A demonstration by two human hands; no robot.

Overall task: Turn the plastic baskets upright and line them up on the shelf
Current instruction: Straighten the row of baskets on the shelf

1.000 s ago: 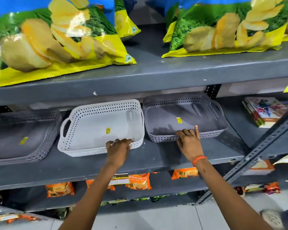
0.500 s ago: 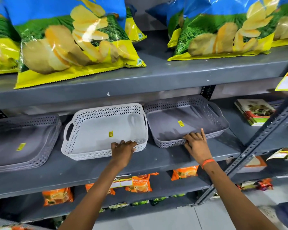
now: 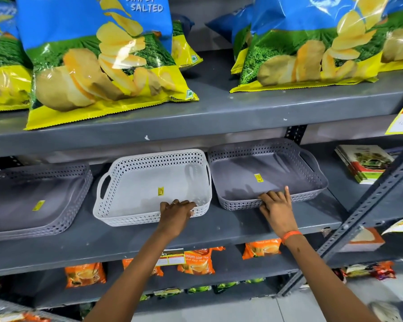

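Note:
Three shallow perforated plastic baskets stand upright in a row on the grey middle shelf [image 3: 126, 238]. A grey basket [image 3: 33, 201] is at the left, a white basket [image 3: 137, 182] in the middle, a second grey basket [image 3: 277, 168] at the right. Each has a yellow sticker on its floor. My left hand [image 3: 176, 211] grips the white basket's front rim near its right corner. My right hand [image 3: 276, 204] holds the front rim of the right grey basket, fingers curled over the edge. The white and right grey baskets nearly touch.
Large chip bags [image 3: 102, 66] fill the shelf above, close over the baskets. Orange packets [image 3: 198, 261] lie on the shelf below. Booklets [image 3: 363, 163] sit on a neighbouring shelf to the right, behind a slanted metal brace [image 3: 370, 205].
Both hands stay on the same front rims. The white basket and the right grey basket have barely shifted; the camera view has tilted upward slightly.

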